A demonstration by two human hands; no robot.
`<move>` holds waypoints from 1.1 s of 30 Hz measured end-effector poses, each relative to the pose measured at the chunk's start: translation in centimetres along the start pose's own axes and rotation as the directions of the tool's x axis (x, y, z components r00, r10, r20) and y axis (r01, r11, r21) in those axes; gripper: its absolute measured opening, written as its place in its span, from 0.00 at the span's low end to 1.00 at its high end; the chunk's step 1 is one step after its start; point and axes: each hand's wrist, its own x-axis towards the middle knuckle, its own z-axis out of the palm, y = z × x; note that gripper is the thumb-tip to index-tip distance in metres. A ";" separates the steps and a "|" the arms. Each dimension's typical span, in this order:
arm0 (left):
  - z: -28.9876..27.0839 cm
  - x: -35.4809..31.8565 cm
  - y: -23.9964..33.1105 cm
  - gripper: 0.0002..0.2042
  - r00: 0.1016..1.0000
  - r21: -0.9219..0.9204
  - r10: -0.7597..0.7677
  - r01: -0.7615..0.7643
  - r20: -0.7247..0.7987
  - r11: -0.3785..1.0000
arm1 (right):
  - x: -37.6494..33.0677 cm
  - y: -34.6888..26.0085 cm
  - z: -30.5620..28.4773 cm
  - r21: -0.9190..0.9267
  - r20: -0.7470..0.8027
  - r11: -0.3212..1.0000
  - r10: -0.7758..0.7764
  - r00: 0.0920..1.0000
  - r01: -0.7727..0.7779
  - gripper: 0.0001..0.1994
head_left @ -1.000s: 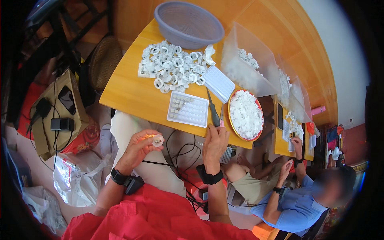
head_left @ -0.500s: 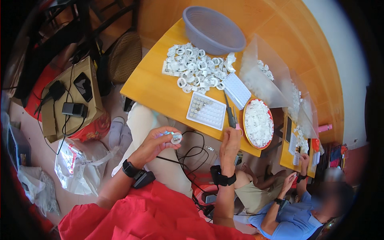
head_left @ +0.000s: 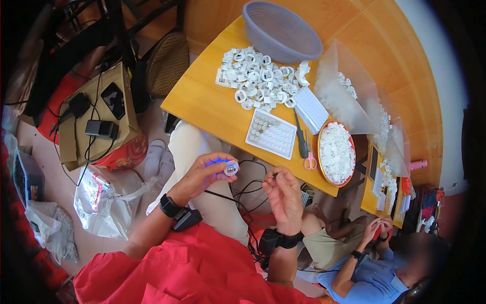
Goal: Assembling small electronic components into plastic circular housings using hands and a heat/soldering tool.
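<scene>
My left hand (head_left: 202, 176) pinches a small round white light unit (head_left: 231, 168), which glows blue around its edge. To the right of it, my right hand (head_left: 284, 200) is raised with thumb and fingers closed on a tiny dark piece (head_left: 275, 175), too small to name. The two hands are apart, in front of the table edge. Beyond them on the yellow table (head_left: 202, 86) lies a white tray (head_left: 284, 144) partly filled with round silvery discs. A heap of white ring-shaped parts (head_left: 258, 76) lies behind it.
A screwdriver (head_left: 302, 144) and pink-handled scissors (head_left: 310, 162) lie beside a red-rimmed bowl (head_left: 320, 154) of white pieces. Behind stand another white tray (head_left: 311, 110) and a grey basin (head_left: 283, 38). Cables hang below. A co-worker in a blue shirt (head_left: 354, 278) sits at right.
My right hand has moved left from beside the bowl and scissors toward my left hand, now holding a tiny dark piece. The light unit's blue glow shows more strongly.
</scene>
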 end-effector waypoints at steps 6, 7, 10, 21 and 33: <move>0.0 -0.5 0.2 0.15 1.000 0.008 -0.004 0.004 -0.005 1.000 | 0.6 1.0 1.0 0.022 0.026 0.999 0.040 0.999 -0.040 0.05; 0.3 -0.8 0.5 0.15 1.000 0.008 -0.005 0.005 -0.009 1.000 | 0.6 1.2 1.1 0.014 0.037 0.999 0.045 0.998 -0.045 0.05; 1.9 -1.9 2.0 0.15 0.998 0.019 -0.025 0.026 -0.052 0.999 | 0.9 1.7 1.6 -0.038 0.037 0.999 0.021 0.999 -0.020 0.06; 3.8 -3.1 3.3 0.12 0.996 -0.072 -0.086 0.088 0.030 0.994 | -0.4 2.1 5.8 -0.400 0.062 0.872 -0.280 0.958 0.281 0.06; 4.3 -3.2 2.8 0.11 0.991 -0.068 -0.130 0.127 -0.042 0.990 | -0.7 3.5 5.8 -0.645 0.150 0.621 -0.470 0.870 0.446 0.06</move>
